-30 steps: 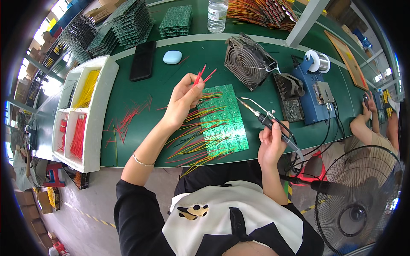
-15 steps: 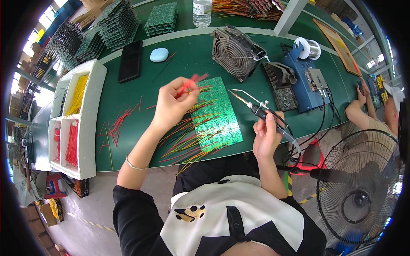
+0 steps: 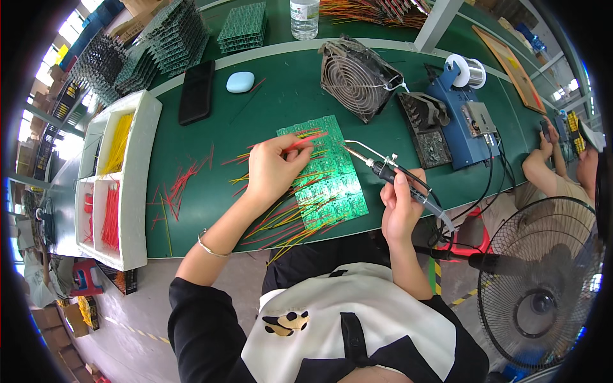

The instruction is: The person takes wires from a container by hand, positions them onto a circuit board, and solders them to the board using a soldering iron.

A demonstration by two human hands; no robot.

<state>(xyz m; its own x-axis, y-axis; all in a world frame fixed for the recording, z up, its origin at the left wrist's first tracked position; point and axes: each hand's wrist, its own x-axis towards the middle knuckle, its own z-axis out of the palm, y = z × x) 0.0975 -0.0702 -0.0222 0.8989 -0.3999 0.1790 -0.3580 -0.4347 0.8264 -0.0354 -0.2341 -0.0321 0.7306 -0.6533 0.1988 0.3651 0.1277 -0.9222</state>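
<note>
My left hand (image 3: 278, 167) is closed in a pinch on red wires (image 3: 311, 140), whose ends reach over the upper part of a green circuit board panel (image 3: 345, 180). Rows of red, yellow and black wires (image 3: 276, 221) stick out from the panel's left side toward me. In my right hand (image 3: 401, 205) is a soldering iron (image 3: 385, 171) with a thin feed tube along it. Its tip points left, close to the panel's upper right edge and apart from the red wires. Loose red wires (image 3: 181, 183) lie left of my left forearm.
A white foam tray (image 3: 151, 121) of yellow and red wires stands at left. Behind are a phone (image 3: 195, 93), a pale blue case (image 3: 240, 82) and a small box fan (image 3: 357, 77). A blue soldering station (image 3: 452, 121) with a solder spool (image 3: 469, 71) sits right, near a floor fan (image 3: 543, 281).
My left hand has moved right and slightly down, bringing the red wires from above the panel's left edge over its upper part. The soldering iron stays almost where it was.
</note>
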